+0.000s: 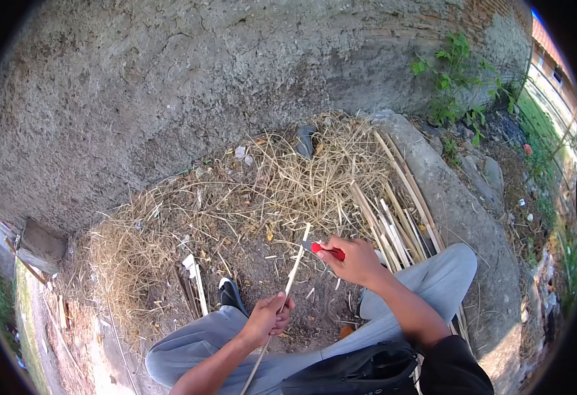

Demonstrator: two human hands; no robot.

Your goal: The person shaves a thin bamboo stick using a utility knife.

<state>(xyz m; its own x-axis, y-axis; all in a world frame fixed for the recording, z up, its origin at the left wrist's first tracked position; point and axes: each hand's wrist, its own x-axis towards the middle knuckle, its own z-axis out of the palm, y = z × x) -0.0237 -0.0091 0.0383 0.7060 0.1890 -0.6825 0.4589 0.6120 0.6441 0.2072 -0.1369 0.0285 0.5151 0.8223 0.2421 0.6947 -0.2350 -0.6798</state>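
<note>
My left hand [267,321] is closed around a long thin pale stick [296,264], which slants up and away from my lap. Fingers wrapped round its red handle, my right hand [351,260] grips a knife [328,250]. The short dark blade points left and lies at or very near the upper part of the stick; whether it touches cannot be made out. The stick's far end reaches above the blade, over the ground.
Split wooden strips [394,227] lie in a bundle at the right, beside a stone ledge [459,210]. Shavings [301,164] cover the ground. A rough wall [190,85] rises ahead, with a green plant [456,79] at its right. A black bag [354,372] rests on my lap.
</note>
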